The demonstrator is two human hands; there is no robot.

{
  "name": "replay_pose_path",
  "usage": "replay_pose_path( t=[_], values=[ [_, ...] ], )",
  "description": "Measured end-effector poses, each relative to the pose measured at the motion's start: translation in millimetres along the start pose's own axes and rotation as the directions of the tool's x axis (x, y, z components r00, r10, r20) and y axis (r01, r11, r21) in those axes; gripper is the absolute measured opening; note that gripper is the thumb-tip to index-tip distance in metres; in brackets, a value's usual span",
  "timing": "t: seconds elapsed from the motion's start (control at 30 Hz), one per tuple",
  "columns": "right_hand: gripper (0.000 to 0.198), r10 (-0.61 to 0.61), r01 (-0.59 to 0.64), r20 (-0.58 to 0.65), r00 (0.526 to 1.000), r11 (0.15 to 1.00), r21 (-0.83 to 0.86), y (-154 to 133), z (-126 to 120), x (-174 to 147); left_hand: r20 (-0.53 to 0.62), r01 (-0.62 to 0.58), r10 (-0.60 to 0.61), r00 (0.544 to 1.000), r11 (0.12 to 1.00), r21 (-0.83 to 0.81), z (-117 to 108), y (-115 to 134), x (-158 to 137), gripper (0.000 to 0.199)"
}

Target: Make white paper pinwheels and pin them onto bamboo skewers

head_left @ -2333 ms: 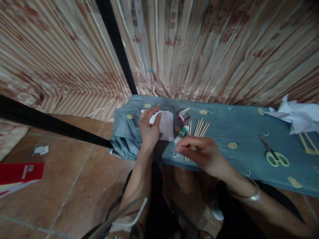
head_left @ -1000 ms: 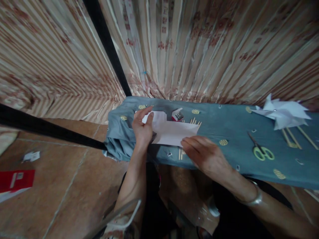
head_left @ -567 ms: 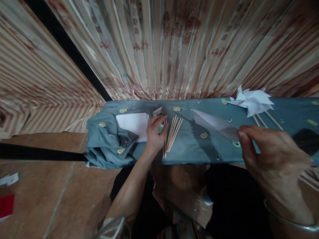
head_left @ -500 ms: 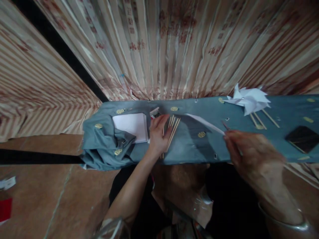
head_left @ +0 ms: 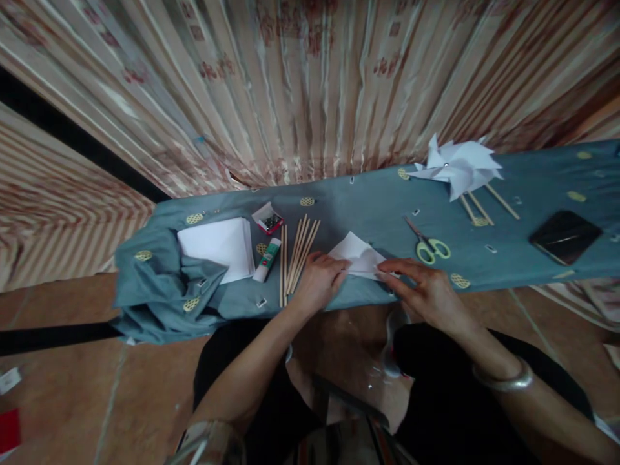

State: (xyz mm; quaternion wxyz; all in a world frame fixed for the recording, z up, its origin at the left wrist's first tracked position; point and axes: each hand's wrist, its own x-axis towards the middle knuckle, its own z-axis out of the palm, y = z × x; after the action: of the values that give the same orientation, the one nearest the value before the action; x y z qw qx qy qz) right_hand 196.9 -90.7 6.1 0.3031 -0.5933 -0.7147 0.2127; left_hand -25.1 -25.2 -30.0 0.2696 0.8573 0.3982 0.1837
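A white sheet of paper (head_left: 356, 248) lies on the blue cloth in front of me, its peak pointing away. My left hand (head_left: 317, 281) holds its left side, with the fingertips bent onto it. At the right corner, my right hand (head_left: 426, 287) grips the paper between thumb and fingers. Just beyond my right hand rest scissors (head_left: 429, 248) with light green handles. Several wooden sticks (head_left: 301, 252) lie left of the paper, close to my left hand. Beside the sticks are a green and white glue stick (head_left: 267, 258) and a small open box (head_left: 267, 218) of dark little pieces.
A stack of white paper (head_left: 217, 248) sits at the left, partly under bunched cloth (head_left: 165, 284). Paper pinwheels (head_left: 460, 168) on sticks lie at the far right, near a dark phone-like object (head_left: 566, 237). A pleated curtain (head_left: 310, 97) hangs behind the narrow table.
The paper has come down from the right onto the cloth between my hands. My left hand has left the sticks and taken the paper's left side. The view has shifted.
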Motion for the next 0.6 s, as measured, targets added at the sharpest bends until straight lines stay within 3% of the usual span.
replay_pose_path(
  t=[0.1,0.3,0.37,0.47,0.6],
  values=[
    [0.023,0.123,-0.112,-0.047,0.991,0.974,0.196,25,9,21,-0.029,0.038,-0.037,0.999,0.999,0.029,2,0,2,0.033],
    [0.032,0.328,-0.244,-0.082,0.941,0.827,0.506,59,43,46,-0.082,0.11,-0.103,0.991,0.991,0.08,7,-4,-2,0.054],
    [0.029,0.332,-0.253,-0.067,0.941,0.819,0.516,62,47,48,-0.095,0.109,-0.101,0.99,0.991,0.074,5,-5,-4,0.054],
    [0.02,0.266,-0.197,-0.097,0.959,0.873,0.446,62,46,50,-0.15,0.083,-0.066,0.986,0.99,0.111,1,-7,-5,0.05],
    [0.018,0.143,-0.1,-0.137,0.98,0.954,0.282,60,45,52,-0.185,-0.093,0.139,0.973,0.967,0.237,5,-6,-7,0.04]
  ],
)
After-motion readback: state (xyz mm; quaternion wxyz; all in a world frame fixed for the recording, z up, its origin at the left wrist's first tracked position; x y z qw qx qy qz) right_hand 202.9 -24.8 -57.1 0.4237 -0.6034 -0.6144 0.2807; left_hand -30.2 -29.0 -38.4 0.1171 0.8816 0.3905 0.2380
